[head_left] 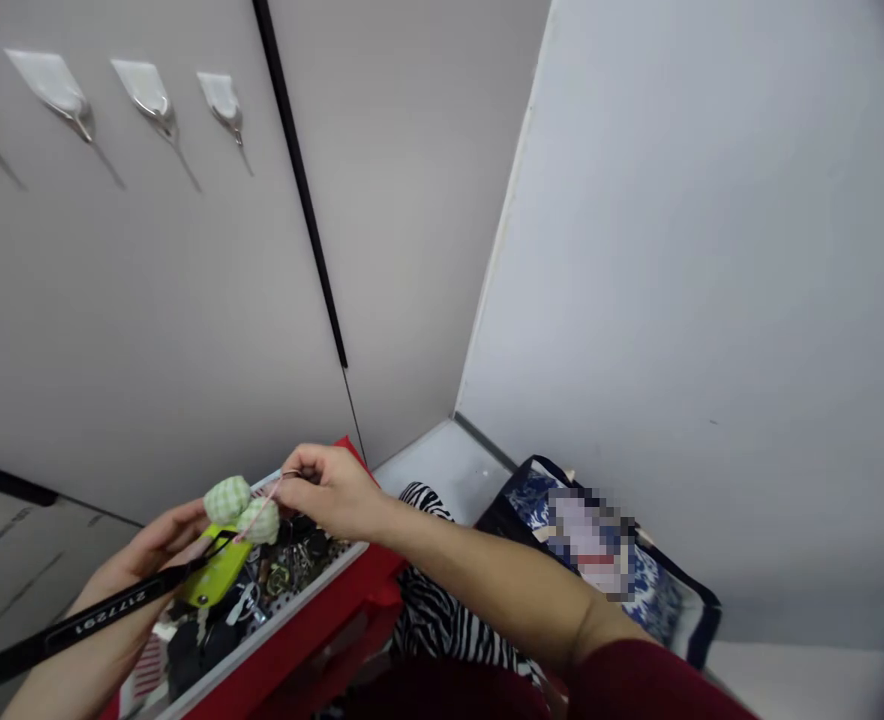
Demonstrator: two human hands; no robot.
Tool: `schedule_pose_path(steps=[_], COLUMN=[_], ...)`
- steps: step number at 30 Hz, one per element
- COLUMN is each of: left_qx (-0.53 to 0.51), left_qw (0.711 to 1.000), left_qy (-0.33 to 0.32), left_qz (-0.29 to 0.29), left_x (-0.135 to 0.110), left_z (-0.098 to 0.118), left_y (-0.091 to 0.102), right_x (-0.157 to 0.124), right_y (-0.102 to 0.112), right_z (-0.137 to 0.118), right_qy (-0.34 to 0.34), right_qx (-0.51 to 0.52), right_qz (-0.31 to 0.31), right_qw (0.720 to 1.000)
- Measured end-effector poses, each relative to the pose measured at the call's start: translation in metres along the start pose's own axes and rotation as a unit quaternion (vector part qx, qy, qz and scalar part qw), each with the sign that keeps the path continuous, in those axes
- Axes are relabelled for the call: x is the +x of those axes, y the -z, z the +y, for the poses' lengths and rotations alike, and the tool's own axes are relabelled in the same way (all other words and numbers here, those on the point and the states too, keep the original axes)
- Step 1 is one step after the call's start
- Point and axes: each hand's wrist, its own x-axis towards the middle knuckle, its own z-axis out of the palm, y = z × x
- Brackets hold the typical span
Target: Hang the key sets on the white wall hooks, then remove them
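Observation:
My left hand [168, 540] holds a yellow-green key fob [221, 577] over the box, and a key blade [202, 625] points down from it. A black wrist strap [97, 617] with white numbers hangs from the fob and lies across my left forearm. Two green-and-white checked padded charms [241, 508] rest beside my left fingers, tied to a thin pink cord [262, 508]. My right hand [329, 490] pinches a small metal ring [292, 473] at the cord's upper end. Under both hands stands a red box [292, 650] with a pale rim, filled with keys and small metal pieces [292, 570].
Grey cabinet doors [397, 180] rise close behind the box, with several white hooks [146, 90] stuck on at the left. A white wall [697, 250] closes off the right. Zebra-striped cloth [434, 610] and a blue patterned bag [524, 500] lie right of the box.

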Motion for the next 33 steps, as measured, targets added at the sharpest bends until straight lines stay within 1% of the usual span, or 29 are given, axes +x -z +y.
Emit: schedule_pose_path(steps=[3,5,6,10,11,14,15,16,19,20,23,25,28,31,33], left_qx=[-0.017,-0.016,-0.019,-0.047,-0.053,-0.043,-0.035,-0.026,0.009,0.024,0.066,0.078,0.105,0.183,0.229], left_qw=[0.995,0.991,0.989,0.985,0.981,0.964,0.960,0.959,0.961,0.961,0.960,0.960,0.944,0.910,0.888], left_qy=[0.003,-0.026,-0.042,-0.109,-0.129,-0.195,-0.216,-0.236,-0.269,-0.271,-0.263,-0.263,-0.307,-0.365,-0.395], left_qz=[-0.097,-0.132,-0.138,-0.129,-0.134,-0.177,-0.175,-0.157,-0.064,-0.050,-0.064,-0.060,-0.059,-0.065,-0.059], left_x=[0.006,0.007,0.007,0.001,0.000,0.000,0.000,0.000,0.002,0.003,0.007,0.011,0.018,0.026,0.030], left_z=[-0.004,-0.002,0.001,0.022,0.028,0.043,0.046,0.047,0.045,0.043,0.041,0.047,0.072,0.108,0.131], left_y=[0.000,0.000,0.000,-0.003,-0.005,-0.014,-0.017,-0.019,-0.022,-0.021,-0.016,-0.012,-0.010,-0.012,-0.014], right_x=[0.006,0.011,0.013,0.026,0.030,0.041,0.044,0.046,0.051,0.052,0.055,0.058,0.062,0.067,0.069], right_y=[-0.001,0.004,0.007,0.018,0.020,0.022,0.023,0.023,0.027,0.028,0.035,0.039,0.043,0.047,0.051], right_z=[-0.010,-0.020,-0.026,-0.050,-0.055,-0.066,-0.068,-0.070,-0.073,-0.073,-0.072,-0.070,-0.064,-0.057,-0.052], right_qy=[0.013,0.037,0.052,0.101,0.104,0.094,0.089,0.084,0.066,0.058,0.035,0.024,0.017,0.005,0.003], right_qx=[0.016,0.005,-0.007,-0.061,-0.067,-0.070,-0.068,-0.065,-0.054,-0.048,-0.014,0.016,0.029,-0.009,-0.039], right_qz=[-0.004,-0.017,-0.021,-0.027,-0.028,-0.030,-0.029,-0.025,0.009,0.026,0.078,0.095,0.088,0.054,0.042], right_qw=[1.000,0.999,0.998,0.993,0.992,0.993,0.993,0.994,0.996,0.997,0.996,0.995,0.996,0.998,0.998])
